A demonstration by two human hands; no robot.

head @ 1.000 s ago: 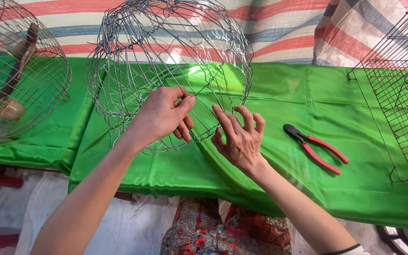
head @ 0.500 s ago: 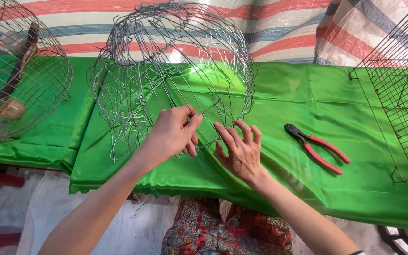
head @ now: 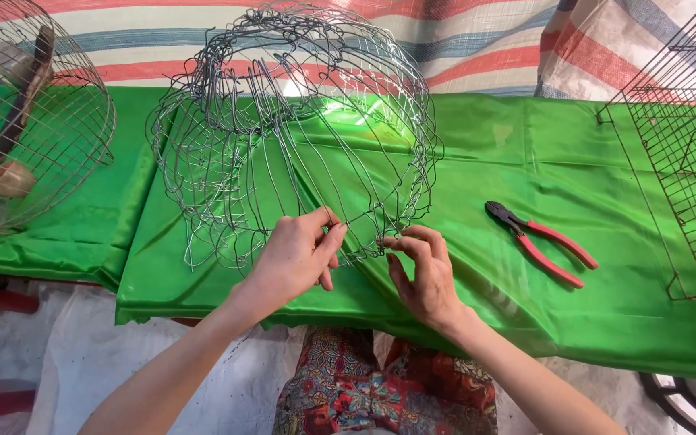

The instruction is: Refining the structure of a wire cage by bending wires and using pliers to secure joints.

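At the far left of the frame, a round wire cage (head: 30, 121) is set on the green cloth (head: 477, 169), out of the way. In the middle, a big dome of bent wire (head: 292, 129) is stood on the cloth, tipped a little toward the person so its near edge can be reached. That edge is pinched by the left hand (head: 296, 258) between thumb and fingers. Just to the right, a thin wire at the same edge is nipped by the fingertips of the right hand (head: 420, 274). Farther right, red-handled pliers (head: 537, 242) are laid down near the hands. At the right edge, a flat wire grid (head: 686, 153) is kept.
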